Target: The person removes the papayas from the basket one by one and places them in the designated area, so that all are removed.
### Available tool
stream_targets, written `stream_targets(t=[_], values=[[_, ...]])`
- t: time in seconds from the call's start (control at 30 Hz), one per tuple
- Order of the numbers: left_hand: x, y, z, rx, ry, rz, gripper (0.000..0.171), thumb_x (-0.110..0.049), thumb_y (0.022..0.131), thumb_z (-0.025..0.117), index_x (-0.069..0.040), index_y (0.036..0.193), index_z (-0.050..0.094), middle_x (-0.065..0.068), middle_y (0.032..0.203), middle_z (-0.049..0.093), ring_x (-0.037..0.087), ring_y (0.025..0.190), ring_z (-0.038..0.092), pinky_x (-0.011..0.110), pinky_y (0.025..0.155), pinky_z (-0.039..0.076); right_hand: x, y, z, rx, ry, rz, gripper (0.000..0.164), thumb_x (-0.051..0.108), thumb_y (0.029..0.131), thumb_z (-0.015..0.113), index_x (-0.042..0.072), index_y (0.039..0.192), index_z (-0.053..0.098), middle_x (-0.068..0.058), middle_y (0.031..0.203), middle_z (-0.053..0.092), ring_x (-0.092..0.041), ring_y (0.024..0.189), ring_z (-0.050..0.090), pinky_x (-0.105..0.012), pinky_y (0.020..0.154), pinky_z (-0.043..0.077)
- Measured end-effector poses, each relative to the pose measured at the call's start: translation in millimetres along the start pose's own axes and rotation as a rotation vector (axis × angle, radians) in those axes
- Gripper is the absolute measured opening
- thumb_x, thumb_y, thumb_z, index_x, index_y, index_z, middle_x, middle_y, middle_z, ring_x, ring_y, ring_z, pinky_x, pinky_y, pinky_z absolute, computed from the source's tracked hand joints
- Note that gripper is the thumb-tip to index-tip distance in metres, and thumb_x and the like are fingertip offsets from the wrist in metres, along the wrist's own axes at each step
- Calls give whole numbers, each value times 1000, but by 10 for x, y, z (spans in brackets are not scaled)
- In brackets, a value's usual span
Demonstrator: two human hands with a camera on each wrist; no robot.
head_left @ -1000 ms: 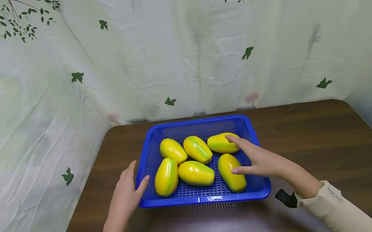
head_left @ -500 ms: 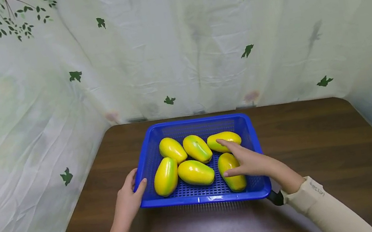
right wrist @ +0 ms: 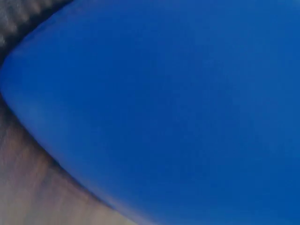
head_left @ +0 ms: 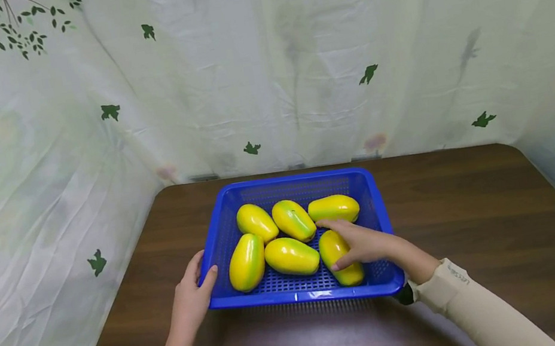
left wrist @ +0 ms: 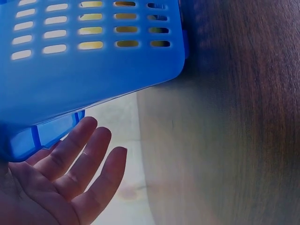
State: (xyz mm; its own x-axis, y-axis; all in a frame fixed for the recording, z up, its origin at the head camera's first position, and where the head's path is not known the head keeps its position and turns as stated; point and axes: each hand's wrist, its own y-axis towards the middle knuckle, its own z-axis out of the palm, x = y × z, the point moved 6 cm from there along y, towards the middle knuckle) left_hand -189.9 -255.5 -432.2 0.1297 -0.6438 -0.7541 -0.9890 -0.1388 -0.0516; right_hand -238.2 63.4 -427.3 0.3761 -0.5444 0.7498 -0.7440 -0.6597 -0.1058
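Observation:
A blue plastic basket (head_left: 308,297) on the table holds several shiny yellow papayas with green streaks. My left hand (head_left: 188,299) holds its left rim, thumb over the edge and fingers outside. In the left wrist view the hand (left wrist: 70,183) shows three bent fingers below the slotted basket wall (left wrist: 93,70). My right hand (head_left: 362,242) reaches over the right rim and grips the front-right papaya (head_left: 331,246), thumb on its near side and fingers around its far end. The basket's blurred blue side (right wrist: 154,103) fills most of the right wrist view, hiding that hand.
The brown wooden table (head_left: 480,213) extends left, right and in front of the basket. A pale cloth (head_left: 262,78) printed with leaves and birds hangs behind and along both sides. Other papayas (head_left: 292,256) lie close beside the gripped one.
My left hand has moved up and right onto the basket's rim. My right hand has moved left and down onto the front-right papaya, which has shifted slightly left.

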Motion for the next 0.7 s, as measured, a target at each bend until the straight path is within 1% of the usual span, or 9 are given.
stream_targets(t=[0.1,0.23,0.33,0.47,0.7], values=[[5,3,9,2,-14,-1,56,-36,92,47,-9,138,30,23,127,46,36,111,48,52,89,36,-15,4,74,48,-29,-10,80,17,73,74,6,138,30,-18,137,29,-28,119,33,-46,96,30],[0,10,14,-7,-44,10,54,-35,93,47,-9,138,32,22,124,49,35,107,51,52,88,38,-16,-2,122,67,-58,-18,71,17,73,74,4,133,38,-17,136,30,-28,118,35,-44,93,33],[-4,7,11,-19,-66,15,52,-33,93,47,-9,137,33,22,122,51,34,102,54,50,86,40,-10,4,120,52,-68,-31,69,17,72,75,4,130,41,-16,135,31,-29,118,35,-45,93,33],[-2,-4,11,-26,-87,6,51,-33,93,47,-10,137,34,22,117,54,32,96,57,47,82,43,15,4,106,32,-75,-59,68,16,70,76,3,128,43,-16,134,33,-30,121,33,-45,93,33],[34,-7,14,-37,-101,-12,50,-33,93,47,-11,136,35,21,106,59,28,86,59,41,75,47,46,-3,61,-21,-68,-80,70,16,69,77,6,129,43,-15,134,34,-30,121,33,-46,94,32]])
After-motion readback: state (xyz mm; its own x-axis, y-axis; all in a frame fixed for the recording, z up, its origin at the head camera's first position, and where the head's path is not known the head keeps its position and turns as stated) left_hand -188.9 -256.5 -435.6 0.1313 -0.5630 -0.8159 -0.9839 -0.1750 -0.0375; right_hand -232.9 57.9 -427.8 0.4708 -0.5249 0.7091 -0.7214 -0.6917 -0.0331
